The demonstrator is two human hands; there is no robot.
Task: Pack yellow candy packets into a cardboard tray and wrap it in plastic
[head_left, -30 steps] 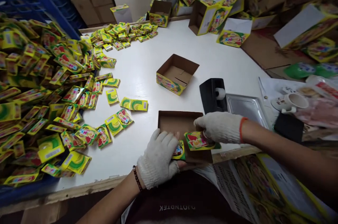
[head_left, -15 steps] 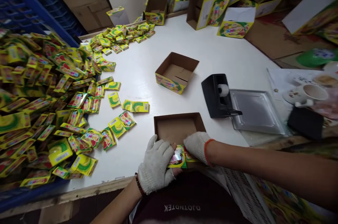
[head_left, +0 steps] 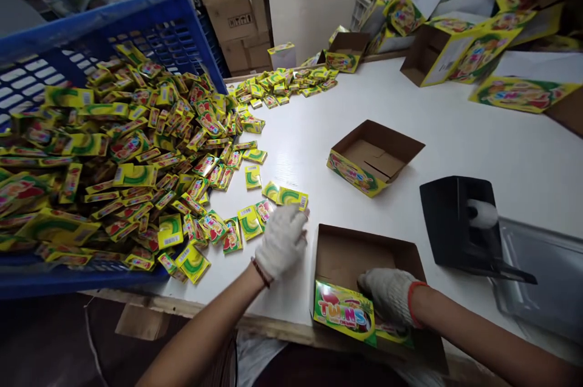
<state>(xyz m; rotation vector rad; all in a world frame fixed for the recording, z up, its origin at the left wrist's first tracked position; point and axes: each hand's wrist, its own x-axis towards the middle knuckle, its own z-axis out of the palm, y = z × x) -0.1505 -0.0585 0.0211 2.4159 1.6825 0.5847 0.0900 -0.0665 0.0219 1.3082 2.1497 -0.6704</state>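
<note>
Lying in the near box (head_left: 364,248): the Twins pack (head_left: 342,313), face up at the left near corner, and a second pack (head_left: 395,335) to its right, partly under the right hand (head_left: 389,296).
Right-hand grip: gloved, down inside the near box; fingertips hidden, so apart or clamped cannot be told.
Left hand (head_left: 281,242): gloved, over the tabletop (head_left: 300,138), its fingers at the edge of a yellow pack (head_left: 293,197); whether that grip is closed cannot be told.
Far box (head_left: 357,174): open, beyond the near box.
Crate (head_left: 91,282): blue, at the left, heaped with packs.
Dispenser (head_left: 444,223): black, right of the near box, beside a tray (head_left: 540,302).
</note>
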